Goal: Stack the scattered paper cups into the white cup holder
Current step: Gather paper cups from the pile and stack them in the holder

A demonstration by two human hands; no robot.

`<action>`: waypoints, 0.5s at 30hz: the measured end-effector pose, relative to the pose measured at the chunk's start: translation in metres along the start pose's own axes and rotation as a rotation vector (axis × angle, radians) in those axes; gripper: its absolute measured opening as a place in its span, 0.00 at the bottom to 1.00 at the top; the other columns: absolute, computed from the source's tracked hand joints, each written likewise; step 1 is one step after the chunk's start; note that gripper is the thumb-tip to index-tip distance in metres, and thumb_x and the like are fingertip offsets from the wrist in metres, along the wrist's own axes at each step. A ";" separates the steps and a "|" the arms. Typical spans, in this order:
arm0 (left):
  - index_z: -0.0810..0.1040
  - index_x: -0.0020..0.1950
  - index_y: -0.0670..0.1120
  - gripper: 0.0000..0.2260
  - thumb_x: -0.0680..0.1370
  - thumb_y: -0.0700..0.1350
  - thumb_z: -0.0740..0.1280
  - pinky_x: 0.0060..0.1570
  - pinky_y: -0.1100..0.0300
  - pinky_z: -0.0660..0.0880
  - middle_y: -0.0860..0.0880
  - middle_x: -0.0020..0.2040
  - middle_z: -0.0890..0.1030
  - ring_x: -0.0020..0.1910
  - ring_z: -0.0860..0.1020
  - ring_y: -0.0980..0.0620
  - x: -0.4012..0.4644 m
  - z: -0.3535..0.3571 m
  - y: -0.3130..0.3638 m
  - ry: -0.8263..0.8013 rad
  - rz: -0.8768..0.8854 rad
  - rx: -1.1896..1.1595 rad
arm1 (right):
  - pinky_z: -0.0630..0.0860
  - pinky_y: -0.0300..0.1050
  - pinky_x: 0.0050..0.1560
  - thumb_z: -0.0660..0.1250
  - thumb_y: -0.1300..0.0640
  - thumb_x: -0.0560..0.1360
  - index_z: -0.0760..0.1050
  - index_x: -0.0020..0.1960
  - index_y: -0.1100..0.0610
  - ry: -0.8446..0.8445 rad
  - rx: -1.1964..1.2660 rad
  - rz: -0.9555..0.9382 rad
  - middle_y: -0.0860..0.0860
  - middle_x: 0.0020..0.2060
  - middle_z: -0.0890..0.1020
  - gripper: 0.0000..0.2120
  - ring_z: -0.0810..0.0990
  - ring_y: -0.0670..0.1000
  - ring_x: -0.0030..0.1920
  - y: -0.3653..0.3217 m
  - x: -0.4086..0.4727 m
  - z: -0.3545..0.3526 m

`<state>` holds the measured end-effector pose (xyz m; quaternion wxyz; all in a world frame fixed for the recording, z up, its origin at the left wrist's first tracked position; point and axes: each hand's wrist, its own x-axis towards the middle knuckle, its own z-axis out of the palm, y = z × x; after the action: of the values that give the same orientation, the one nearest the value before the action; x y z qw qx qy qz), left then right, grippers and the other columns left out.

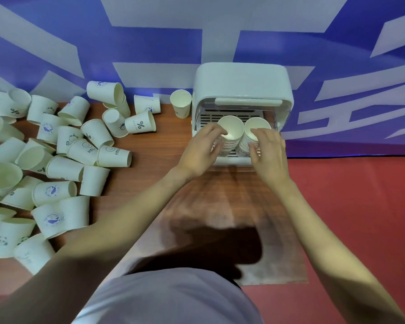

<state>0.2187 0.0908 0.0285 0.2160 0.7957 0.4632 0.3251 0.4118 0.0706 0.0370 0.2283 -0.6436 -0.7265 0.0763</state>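
White plastic cup holder [242, 83] sits upper right of centre, at the far edge of the wooden table [164, 160], against the blue-and-white wall [150, 43]. We see its front open, with a slotted tray inside.

In the tray: two stacks of nested paper cups, side by side and touching at the rims. Left stack [230, 134], right stack [255, 132]. Both stand mouth-up and lean slightly toward us. Ribbed bands of rims show below the top cups; count not readable.

Our left hand [200, 152] is on the left stack, fingers curled round its near side, fingertips at the top rim. Our right hand [269, 153] is on the right stack, fingers curled over the rim, thumb down the stack's side. Both are clamped on cups, not splayed.

One single cup [181, 102] stands upright just left of the holder, mouth open to us.

Loose cups [56, 164] fill the left third of the frame, a dense pile on the table, most lying on their sides, some upright, many touching or overlapping. All off-white paper with small dark or blue prints: "%", "HELLO", a whale badge, pandas.

Red floor [360, 218] at right.
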 end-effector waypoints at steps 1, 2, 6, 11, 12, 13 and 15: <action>0.76 0.57 0.40 0.10 0.77 0.37 0.65 0.55 0.61 0.70 0.45 0.56 0.76 0.55 0.74 0.50 -0.012 -0.009 -0.002 0.025 -0.030 0.004 | 0.65 0.49 0.58 0.65 0.64 0.74 0.75 0.60 0.63 0.012 0.024 -0.024 0.58 0.55 0.78 0.15 0.73 0.59 0.57 -0.008 -0.004 0.000; 0.76 0.58 0.41 0.10 0.76 0.37 0.64 0.56 0.62 0.69 0.45 0.56 0.76 0.56 0.74 0.50 -0.027 -0.019 -0.006 0.042 -0.063 0.015 | 0.66 0.49 0.57 0.65 0.64 0.74 0.75 0.60 0.62 0.003 0.042 -0.049 0.57 0.53 0.79 0.14 0.74 0.59 0.56 -0.016 -0.009 0.002; 0.76 0.57 0.41 0.13 0.73 0.36 0.64 0.54 0.61 0.71 0.45 0.54 0.76 0.53 0.76 0.49 -0.104 -0.060 -0.030 0.104 -0.246 0.076 | 0.71 0.56 0.57 0.66 0.63 0.74 0.74 0.61 0.61 -0.169 0.048 -0.168 0.57 0.53 0.79 0.16 0.75 0.60 0.55 -0.058 -0.036 0.025; 0.77 0.57 0.42 0.13 0.72 0.37 0.64 0.51 0.57 0.72 0.44 0.53 0.77 0.52 0.76 0.47 -0.203 -0.105 -0.052 0.204 -0.488 0.163 | 0.64 0.53 0.66 0.63 0.59 0.77 0.69 0.69 0.59 -0.493 0.046 -0.277 0.55 0.62 0.74 0.20 0.70 0.56 0.64 -0.129 -0.076 0.061; 0.77 0.56 0.42 0.14 0.72 0.39 0.63 0.51 0.56 0.72 0.44 0.53 0.77 0.52 0.76 0.47 -0.221 -0.112 -0.055 0.222 -0.526 0.183 | 0.63 0.52 0.66 0.62 0.58 0.78 0.68 0.69 0.58 -0.537 0.049 -0.309 0.54 0.63 0.73 0.20 0.69 0.55 0.65 -0.143 -0.083 0.068; 0.77 0.56 0.42 0.14 0.72 0.39 0.63 0.50 0.55 0.72 0.44 0.53 0.78 0.52 0.75 0.46 -0.238 -0.119 -0.057 0.247 -0.561 0.199 | 0.63 0.52 0.67 0.62 0.57 0.78 0.67 0.70 0.58 -0.580 0.051 -0.346 0.54 0.64 0.72 0.21 0.69 0.54 0.65 -0.157 -0.089 0.075; 0.78 0.56 0.42 0.12 0.73 0.38 0.64 0.51 0.53 0.73 0.44 0.52 0.78 0.52 0.76 0.45 -0.270 -0.130 -0.062 0.318 -0.628 0.228 | 0.63 0.52 0.68 0.61 0.56 0.79 0.66 0.71 0.58 -0.665 0.061 -0.433 0.53 0.65 0.71 0.21 0.68 0.54 0.66 -0.185 -0.103 0.087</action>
<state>-0.0090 -0.1115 -0.0065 0.1404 0.5733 0.7457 0.3091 0.2149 -0.0426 0.0105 0.0106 -0.4088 -0.8771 0.2521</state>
